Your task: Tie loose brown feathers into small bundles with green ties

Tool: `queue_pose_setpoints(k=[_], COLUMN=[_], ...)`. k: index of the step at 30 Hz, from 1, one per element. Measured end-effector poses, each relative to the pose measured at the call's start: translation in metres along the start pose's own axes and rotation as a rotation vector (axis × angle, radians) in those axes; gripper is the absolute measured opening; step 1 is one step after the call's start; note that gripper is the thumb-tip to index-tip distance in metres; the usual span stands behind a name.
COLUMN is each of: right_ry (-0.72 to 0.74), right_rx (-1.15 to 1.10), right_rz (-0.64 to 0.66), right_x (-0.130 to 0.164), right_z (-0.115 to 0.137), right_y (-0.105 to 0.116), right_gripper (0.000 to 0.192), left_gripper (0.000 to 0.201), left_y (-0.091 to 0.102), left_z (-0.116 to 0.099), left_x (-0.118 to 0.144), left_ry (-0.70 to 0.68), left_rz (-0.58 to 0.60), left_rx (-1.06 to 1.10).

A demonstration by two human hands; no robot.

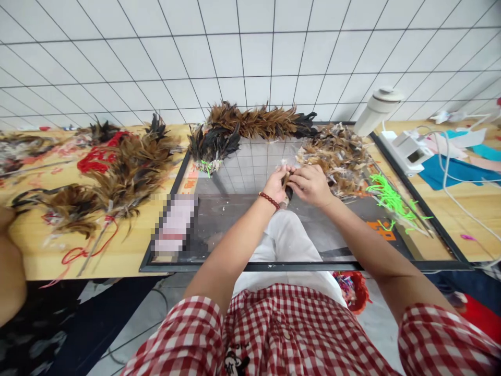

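My left hand (276, 185), a dark red bead bracelet at its wrist, is closed in a pinch over the glass panel. Close beside it, my right hand (312, 185) is closed too. Between their fingertips is a small brown feather (286, 180), partly hidden by the fingers. Just right of my right hand lies a loose pile of brown and whitish feathers (336, 154). A bundle of black feathers (219, 143) sits on the panel's far left, and a long strip of brown feathers (256, 120) runs along its back edge.
The black-framed glass panel (235, 222) covers the table's middle. Bright green cords (391, 201) lie at right. A pale bottle (378, 109) and a white power strip (409, 151) stand behind. Feather bundles (136, 162) and red cord (97, 156) lie left, near another person's arm (11, 271).
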State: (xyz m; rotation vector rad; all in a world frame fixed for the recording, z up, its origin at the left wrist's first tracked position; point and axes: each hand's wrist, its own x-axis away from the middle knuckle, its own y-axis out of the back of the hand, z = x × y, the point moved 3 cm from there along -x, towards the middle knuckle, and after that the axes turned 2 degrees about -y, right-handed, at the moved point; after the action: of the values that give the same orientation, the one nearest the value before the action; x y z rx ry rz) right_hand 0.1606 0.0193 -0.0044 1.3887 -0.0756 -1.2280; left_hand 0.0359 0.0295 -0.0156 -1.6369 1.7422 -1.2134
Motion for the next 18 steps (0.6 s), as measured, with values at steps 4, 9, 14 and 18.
queue_pose_setpoints(k=[4, 9, 14, 18], right_ry=[-0.305, -0.586, -0.562, -0.493], right_rx=[-0.392, -0.852, -0.843, -0.698], right_rz=[-0.2, -0.126, -0.167, -0.188], right_x=[-0.004, -0.009, -0.011, -0.012], right_z=[-0.006, -0.008, -0.016, -0.022], right_y=[0.005, 0.002, 0.011, 0.014], right_gripper=[0.034, 0.049, 0.051, 0.054], left_gripper=[0.036, 0.037, 0.035, 0.027], left_y=[0.001, 0.0, -0.005, -0.005], left_z=[-0.001, 0.004, 0.005, 0.003], left_x=[-0.001, -0.001, 0.004, 0.006], left_ry=[-0.026, -0.016, 0.01, 0.037], left_rz=[0.055, 0.087, 0.074, -0.001], left_rx=[-0.043, -0.16, -0.278, -0.307])
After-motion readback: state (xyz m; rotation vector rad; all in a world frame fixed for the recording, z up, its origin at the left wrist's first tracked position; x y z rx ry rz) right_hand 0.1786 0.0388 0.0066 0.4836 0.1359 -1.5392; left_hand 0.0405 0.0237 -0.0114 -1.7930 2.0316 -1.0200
